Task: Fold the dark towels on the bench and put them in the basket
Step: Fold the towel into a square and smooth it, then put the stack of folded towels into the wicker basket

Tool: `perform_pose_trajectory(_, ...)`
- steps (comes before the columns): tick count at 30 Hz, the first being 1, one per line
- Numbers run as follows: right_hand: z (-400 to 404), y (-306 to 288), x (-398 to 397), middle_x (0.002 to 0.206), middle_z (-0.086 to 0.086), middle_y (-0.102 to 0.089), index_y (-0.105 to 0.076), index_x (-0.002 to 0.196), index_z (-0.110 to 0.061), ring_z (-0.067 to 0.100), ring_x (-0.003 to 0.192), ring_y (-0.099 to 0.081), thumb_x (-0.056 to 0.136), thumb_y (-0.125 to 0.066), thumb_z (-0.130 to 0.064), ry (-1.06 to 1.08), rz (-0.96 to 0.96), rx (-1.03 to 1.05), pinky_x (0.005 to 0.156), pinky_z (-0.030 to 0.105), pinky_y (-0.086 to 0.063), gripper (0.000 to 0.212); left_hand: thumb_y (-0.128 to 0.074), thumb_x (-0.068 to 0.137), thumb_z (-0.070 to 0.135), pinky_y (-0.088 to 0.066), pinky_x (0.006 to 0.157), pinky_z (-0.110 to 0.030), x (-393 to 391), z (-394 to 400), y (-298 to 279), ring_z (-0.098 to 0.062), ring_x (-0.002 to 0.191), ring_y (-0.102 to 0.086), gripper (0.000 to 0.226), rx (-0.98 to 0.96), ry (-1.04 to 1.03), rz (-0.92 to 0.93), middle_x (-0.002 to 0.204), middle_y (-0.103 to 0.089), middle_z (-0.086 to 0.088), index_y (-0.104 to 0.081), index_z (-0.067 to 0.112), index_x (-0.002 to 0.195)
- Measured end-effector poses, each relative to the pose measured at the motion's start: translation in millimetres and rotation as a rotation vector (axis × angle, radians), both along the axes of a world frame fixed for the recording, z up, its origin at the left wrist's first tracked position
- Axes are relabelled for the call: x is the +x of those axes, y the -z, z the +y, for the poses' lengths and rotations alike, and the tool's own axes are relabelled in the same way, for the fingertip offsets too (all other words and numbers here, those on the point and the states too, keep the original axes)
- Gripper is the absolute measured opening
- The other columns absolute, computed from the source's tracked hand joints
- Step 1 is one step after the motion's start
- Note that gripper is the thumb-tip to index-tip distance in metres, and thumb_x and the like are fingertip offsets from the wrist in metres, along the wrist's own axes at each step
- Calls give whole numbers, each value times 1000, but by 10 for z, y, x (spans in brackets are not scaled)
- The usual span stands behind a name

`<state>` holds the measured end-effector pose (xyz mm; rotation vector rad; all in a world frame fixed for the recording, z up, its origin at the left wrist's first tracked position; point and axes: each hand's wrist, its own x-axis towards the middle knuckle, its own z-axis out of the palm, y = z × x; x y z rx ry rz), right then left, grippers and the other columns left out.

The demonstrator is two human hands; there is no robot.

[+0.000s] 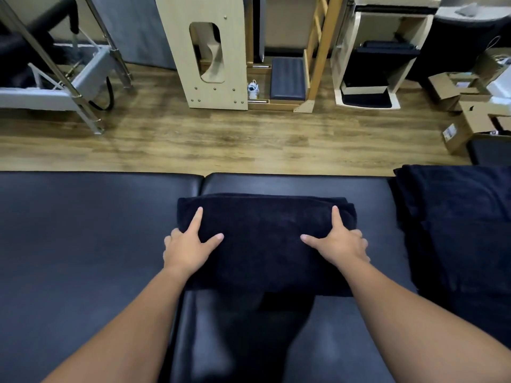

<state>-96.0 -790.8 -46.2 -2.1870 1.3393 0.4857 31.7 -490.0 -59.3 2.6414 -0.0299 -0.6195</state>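
fingers of the left hand (185, 246) curl over the left end of the folded dark towel (265, 241) with index and thumb spread flat on top; right hand (341, 244) grips the right end likewise. it lies mid-bench (83, 230), more dark towels (456, 230) heaped just right.

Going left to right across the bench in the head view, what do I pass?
Bare bench → left hand → folded towel → right hand → towel pile.
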Motion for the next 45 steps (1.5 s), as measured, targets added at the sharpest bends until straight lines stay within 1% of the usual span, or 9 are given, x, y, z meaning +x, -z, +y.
perform_pose_trajectory(4,-46,34,-216,141,0,-53,-2,152,-59,30,128,-51,64,-75,-75,-12,-142,84,98,51,-50,114,-63,77,77,-48,99,-41,-70,91,-17,-30,119,-55,91,-95,-17,67,134,-55,-13,-9,67,149)
perform_pose_trajectory(7,-42,38,-443,141,-11,-56,-13,152,-56,26,133,-48,62,-78,-72,-24,-202,109,102,51,-47,113,-69,81,66,-45,102,-36,-299,183,-74,-24,131,-52,88,-139,-5,65,142,-59,6,-18,61,152)
perform_pose_trajectory(17,270,47,-1541,139,-6,-59,-18,155,-51,26,130,-51,74,-82,-54,-2,-253,145,94,38,-48,104,-83,73,56,-42,109,-30,-1234,499,-151,-15,132,-52,92,-245,-21,129,137,-60,16,-30,61,148)
perform_pose_trajectory(22,599,-4,-2152,111,-4,-65,-24,156,-48,23,123,-55,74,-83,-52,113,-266,129,87,33,-45,101,-82,73,58,-47,98,-29,-1564,634,-126,-12,105,-61,91,-229,61,118,99,-70,7,-30,62,147)
perform_pose_trajectory(26,981,-27,-2663,123,-5,-66,-25,155,-47,26,129,-53,73,-83,-54,221,-261,81,97,35,-45,101,-78,79,58,-44,85,-27,-1778,738,-174,-4,85,-57,89,-188,216,91,81,-66,11,-26,59,150)
perform_pose_trajectory(32,1661,0,-3512,91,-12,-57,-29,155,-45,22,116,-60,71,-85,-51,417,-269,63,95,37,-50,101,-78,79,57,-48,90,-31,-2092,927,-189,-7,95,-55,89,-183,435,116,85,-58,26,-26,57,151)
perform_pose_trajectory(38,2072,27,-4346,117,-8,-65,-33,154,-41,22,118,-58,72,-84,-48,563,-256,34,93,31,-47,97,-80,80,51,-40,106,-38,-2598,861,-212,-21,122,-54,87,-196,617,144,94,-56,22,-32,51,152)
perform_pose_trajectory(42,2161,23,-4872,95,-11,-60,-33,154,-41,23,118,-59,73,-85,-47,638,-232,0,94,33,-47,96,-80,80,51,-41,108,-41,-2989,669,-174,-24,125,-52,85,-209,702,148,97,-64,18,-32,52,151)
perform_pose_trajectory(45,2053,-14,-5268,119,-3,-67,-34,155,-40,24,122,-57,74,-85,-44,692,-238,-20,96,32,-46,96,-80,79,51,-44,103,-39,-3311,420,-119,-21,122,-55,84,-227,758,164,86,-55,25,-34,54,149)
